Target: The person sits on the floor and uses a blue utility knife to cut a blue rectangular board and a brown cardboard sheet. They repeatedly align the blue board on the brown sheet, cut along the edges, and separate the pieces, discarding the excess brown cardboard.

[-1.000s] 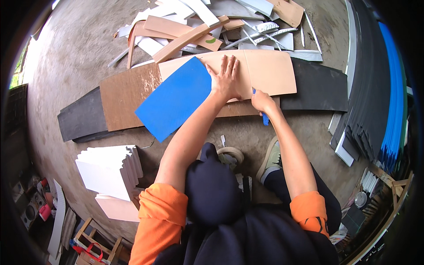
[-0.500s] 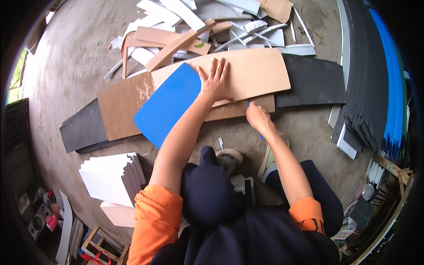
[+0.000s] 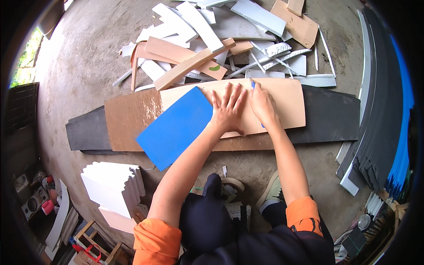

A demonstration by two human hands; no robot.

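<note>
My left hand [image 3: 229, 108] lies flat with spread fingers on a beige foam-like sheet [image 3: 285, 104], just beside the edge of a blue sheet [image 3: 176, 128]. My right hand [image 3: 263, 106] is closed around a slim blue utility knife [image 3: 253, 84]. Its tip is at the beige sheet's far edge, and most of its handle is hidden by my fingers. A thin line crosses the beige sheet by my right hand. Underneath lie a worn brown board [image 3: 132, 117] and a long black board [image 3: 333, 115].
Beyond the boards, white and beige offcuts [image 3: 194, 57] are heaped on the concrete floor. A stack of white sheets [image 3: 108, 183] stands at the near left. Black sheets [image 3: 371, 119] and blue sheets [image 3: 402, 145] line the right side. My shoe [image 3: 271, 192] is close to the boards.
My right hand has moved with the knife from the beige sheet's near edge up to its far edge. My left hand stays pressed on the sheet. The whole view has shifted slightly.
</note>
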